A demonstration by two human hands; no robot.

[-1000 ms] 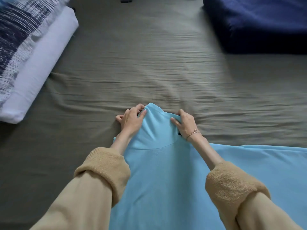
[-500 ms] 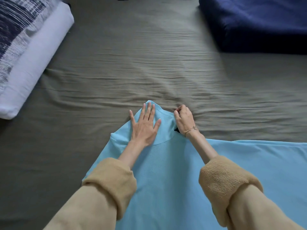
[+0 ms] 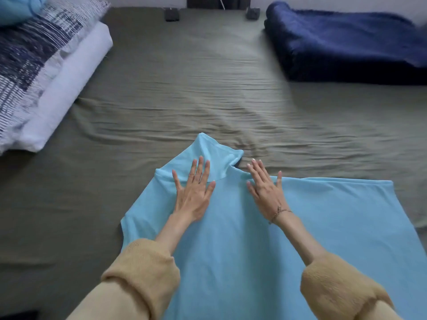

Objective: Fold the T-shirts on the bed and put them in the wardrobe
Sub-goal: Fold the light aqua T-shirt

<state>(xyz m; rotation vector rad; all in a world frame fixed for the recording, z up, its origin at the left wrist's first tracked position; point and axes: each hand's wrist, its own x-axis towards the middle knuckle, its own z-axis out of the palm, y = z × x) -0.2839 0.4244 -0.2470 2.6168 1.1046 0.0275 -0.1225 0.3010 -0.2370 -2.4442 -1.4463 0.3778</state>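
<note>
Light blue T-shirt [image 3: 265, 239] spread on the bed [image 3: 184, 100], near edge, running off the bottom of view. One sleeve [image 3: 215, 155] points away from the person, toward the middle of the bed.

Left hand [image 3: 193, 195] flat on the shirt, palm down, fingers [image 3: 198, 169] straight and slightly apart; tips lie across the seam at the base of the sleeve. Gripping nothing.

Right hand [image 3: 265, 192] flat on the shirt just right of the sleeve, fingers straight and spread, tips reaching the shirt's far edge where it meets the olive sheet. Thin bracelet [image 3: 280, 212] at the wrist. Also holding nothing.

Both hands near each other, not touching; the sleeve's base sits between them. Tan sleeves pushed up on both forearms.

Sheet rumpled beyond the shirt. Patterned pillow [image 3: 30, 56] on a white one at far left. Dark blue blanket [image 3: 346, 42], folded, at far right, well apart from the shirt.
</note>
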